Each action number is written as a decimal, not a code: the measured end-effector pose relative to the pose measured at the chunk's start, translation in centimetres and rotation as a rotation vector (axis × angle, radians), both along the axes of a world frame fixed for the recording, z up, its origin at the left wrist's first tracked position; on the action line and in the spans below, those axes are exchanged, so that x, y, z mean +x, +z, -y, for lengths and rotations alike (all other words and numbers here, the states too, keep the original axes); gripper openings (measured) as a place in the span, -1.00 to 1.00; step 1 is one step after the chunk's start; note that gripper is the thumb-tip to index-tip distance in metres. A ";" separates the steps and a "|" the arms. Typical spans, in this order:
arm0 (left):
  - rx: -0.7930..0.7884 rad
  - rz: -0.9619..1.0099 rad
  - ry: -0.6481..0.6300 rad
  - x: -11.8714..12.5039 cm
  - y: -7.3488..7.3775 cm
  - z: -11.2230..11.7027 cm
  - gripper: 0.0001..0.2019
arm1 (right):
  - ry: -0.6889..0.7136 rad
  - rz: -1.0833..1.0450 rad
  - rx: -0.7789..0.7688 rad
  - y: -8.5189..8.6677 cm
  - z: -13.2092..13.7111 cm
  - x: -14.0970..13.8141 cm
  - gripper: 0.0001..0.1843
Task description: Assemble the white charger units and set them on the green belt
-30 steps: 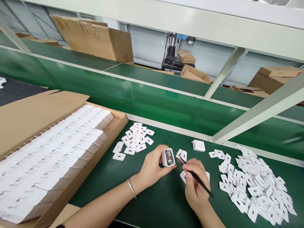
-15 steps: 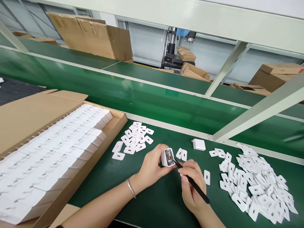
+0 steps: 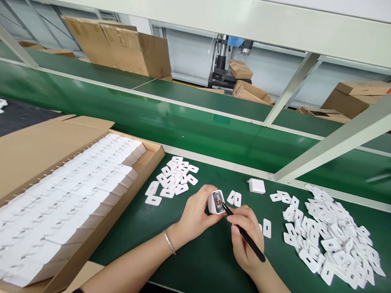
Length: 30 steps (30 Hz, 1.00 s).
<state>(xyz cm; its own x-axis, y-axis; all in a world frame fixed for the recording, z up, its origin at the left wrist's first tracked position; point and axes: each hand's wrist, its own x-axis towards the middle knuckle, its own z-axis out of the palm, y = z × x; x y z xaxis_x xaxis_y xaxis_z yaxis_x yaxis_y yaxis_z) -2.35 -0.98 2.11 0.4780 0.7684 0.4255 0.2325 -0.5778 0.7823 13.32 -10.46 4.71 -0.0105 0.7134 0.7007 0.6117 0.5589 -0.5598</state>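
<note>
My left hand (image 3: 195,213) grips a small white charger body (image 3: 215,202), its open end with orange parts inside turned toward me. My right hand (image 3: 246,236) pinches a thin black stick tool (image 3: 242,232) like a pen; its tip reaches into the charger's open end. Two white cover plates (image 3: 234,198) lie just beyond my hands and another single plate (image 3: 266,228) lies to the right of my right hand, all on the green bench mat (image 3: 198,260).
A cardboard box (image 3: 134,183) full of white chargers lies at the left. A small pile of cover plates (image 3: 175,177) sits beside it, a large heap of cover plates (image 3: 330,234) at the right. One finished charger (image 3: 256,186) lies behind. A green conveyor belt (image 3: 183,122) runs beyond.
My right hand moved left with the black tool, bringing its tip from beside the charger into the open end. The left hand has held the charger almost still.
</note>
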 end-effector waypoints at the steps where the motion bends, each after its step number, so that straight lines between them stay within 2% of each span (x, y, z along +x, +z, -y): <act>1: 0.001 0.000 0.001 0.0 0.0 0.0 -0.67 | -0.005 0.005 0.004 0.0 0.0 0.0 -0.67; 16: -0.015 0.034 0.003 0.0 0.1 0.2 -0.68 | -0.027 -0.037 0.007 -0.3 0.1 -0.3 -0.69; 30: -0.018 0.032 -0.026 0.0 0.0 0.2 -0.69 | -0.003 -0.093 0.004 -1.3 0.2 0.3 -0.74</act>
<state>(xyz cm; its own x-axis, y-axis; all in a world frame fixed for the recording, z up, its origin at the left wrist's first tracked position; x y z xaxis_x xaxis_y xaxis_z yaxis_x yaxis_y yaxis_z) -2.31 -1.18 2.07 0.4846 0.7635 0.4269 0.1919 -0.5689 0.7997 13.62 -10.70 3.38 0.0574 0.7102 0.7016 0.5587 0.5596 -0.6121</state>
